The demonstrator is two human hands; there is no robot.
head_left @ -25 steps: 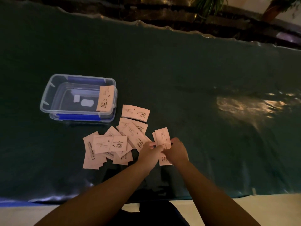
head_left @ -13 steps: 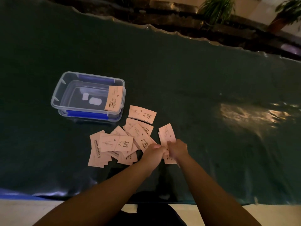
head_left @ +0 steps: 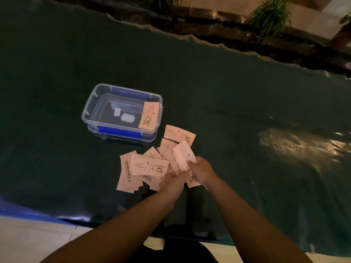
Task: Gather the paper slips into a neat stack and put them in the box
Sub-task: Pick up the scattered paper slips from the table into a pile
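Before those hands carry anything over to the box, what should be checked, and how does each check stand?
1. Clear plastic box open, no lid on: ok.
2. Room in the box: ok, only one pink paper slip leans at its right end.
3. Right hand gripping a few slips: ok.
4. Left hand grip: cannot tell, fingers hidden.
5. Slips gathered into a neat stack: not ok, scattered pile overlaps loosely on the dark green cloth.
6. Stray slip nearest the box collected: not ok.
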